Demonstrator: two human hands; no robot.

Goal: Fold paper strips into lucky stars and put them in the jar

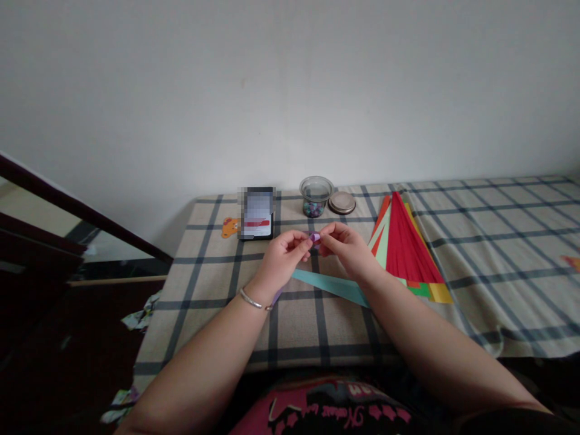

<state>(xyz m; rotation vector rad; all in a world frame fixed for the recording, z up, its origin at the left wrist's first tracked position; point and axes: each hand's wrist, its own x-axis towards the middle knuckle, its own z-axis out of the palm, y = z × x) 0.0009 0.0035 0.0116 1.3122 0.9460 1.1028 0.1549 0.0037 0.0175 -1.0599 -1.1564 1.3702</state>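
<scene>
So both hands are up in the middle of the frame, pinching a little bit of purple paper strip (pixel 315 238) between them. Left hand (pixel 292 249) has it between thumb and forefinger, right hand (pixel 341 243) does the same from the other side, fingers curled in, and it's too small to tell how it's creased. There's a purple bit by the left wrist too, can't tell if it's the same strip. My worry would be the pinch: the piece is tiny, so if one thumb slackens I'd guess it springs loose or creases crooked. Next, the light blue paper strip (pixel 333 289) runs across the center of the checked tablecloth (pixel 208 332) and disappears behind the right forearm, so a careless sweep of that arm could drag or crumple it. Same goes for the fanned stack of red paper strips (pixel 408 241) right of center, close to that arm; a bump could scatter it. The clear plastic jar (pixel 316 194) at upper center has its lid (pixel 342 202) off beside it, so a knock might spill the small blue and purple pieces inside. Phone (pixel 259 214) left of that looks safe enough.
</scene>
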